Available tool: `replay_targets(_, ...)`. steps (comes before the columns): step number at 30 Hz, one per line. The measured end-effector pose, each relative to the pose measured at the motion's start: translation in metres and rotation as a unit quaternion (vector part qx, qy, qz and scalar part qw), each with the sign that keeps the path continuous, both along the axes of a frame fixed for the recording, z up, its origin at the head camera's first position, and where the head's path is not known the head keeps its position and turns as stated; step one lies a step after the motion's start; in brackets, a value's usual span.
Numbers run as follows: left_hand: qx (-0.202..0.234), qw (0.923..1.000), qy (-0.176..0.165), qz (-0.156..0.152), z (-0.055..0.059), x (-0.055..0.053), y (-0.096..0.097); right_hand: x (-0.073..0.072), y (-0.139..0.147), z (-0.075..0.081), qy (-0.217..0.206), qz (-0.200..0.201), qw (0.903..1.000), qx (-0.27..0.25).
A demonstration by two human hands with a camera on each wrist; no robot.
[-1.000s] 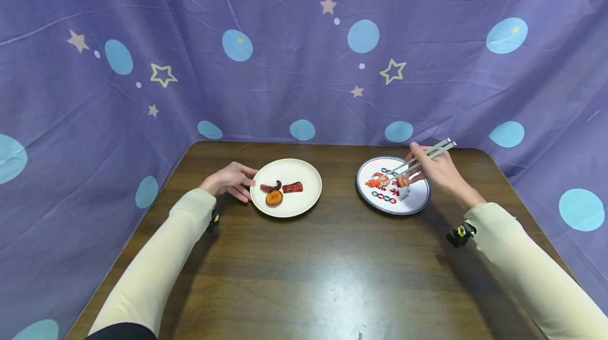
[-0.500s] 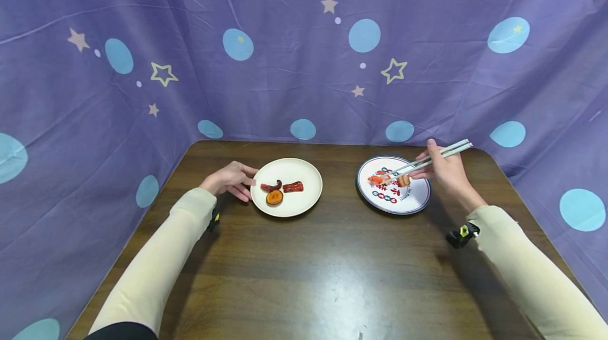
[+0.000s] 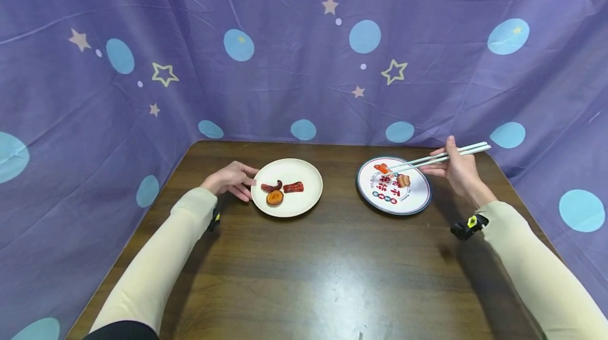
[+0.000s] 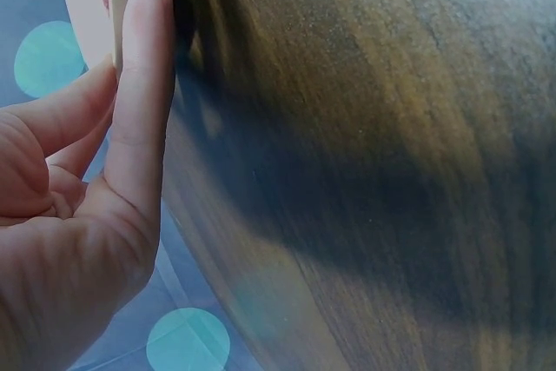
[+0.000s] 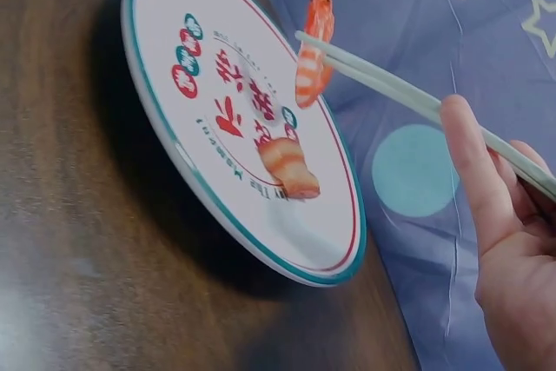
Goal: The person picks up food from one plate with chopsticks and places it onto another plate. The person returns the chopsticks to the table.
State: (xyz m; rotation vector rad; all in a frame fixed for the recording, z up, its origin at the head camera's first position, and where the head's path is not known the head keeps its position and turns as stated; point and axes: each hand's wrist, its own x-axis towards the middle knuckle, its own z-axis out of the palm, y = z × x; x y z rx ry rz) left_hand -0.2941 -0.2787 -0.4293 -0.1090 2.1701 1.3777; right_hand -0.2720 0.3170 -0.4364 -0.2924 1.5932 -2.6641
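Observation:
In the head view, my left hand (image 3: pixel 233 179) pinches the left rim of a cream plate (image 3: pixel 287 210). A dark red curved piece (image 3: pixel 272 187), a reddish-brown strip (image 3: pixel 293 187) and an orange-brown round slice (image 3: pixel 274 198) lie on that plate. My right hand (image 3: pixel 459 167) grips a pair of pale green chopsticks (image 3: pixel 427 160) reaching over a white plate (image 3: pixel 413 200) with a blue rim and printed characters. Their tips cross an orange-and-white shrimp (image 5: pixel 314 49), seen near the plate's far edge. Beside it on the plate lies a brown layered piece of meat (image 5: pixel 288 168).
Both plates stand toward the back of a dark wooden table (image 3: pixel 304 266). Behind and beside the table hangs a purple curtain (image 3: pixel 285 92) with stars and blue dots. The right sleeve (image 3: pixel 527 255) passes over the table's right side.
My right hand and the chopsticks have moved right, away from the plate's middle. The shrimp has shifted toward the plate's far edge and turned. My left hand stays at the cream plate.

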Motion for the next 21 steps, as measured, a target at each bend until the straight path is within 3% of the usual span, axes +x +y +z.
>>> replay_targets(11, 0.008, 1.0, -0.002, -0.002, -0.001, 0.001, -0.001, -0.016, 0.013, 0.003, -0.057, 0.052, 0.997, 0.007)
replay_targets(21, 0.008, 1.0, -0.003, -0.001, 0.003, 0.003, -0.001, -0.029, 0.017, 0.006, -0.059, 0.116, 0.9915, -0.006)
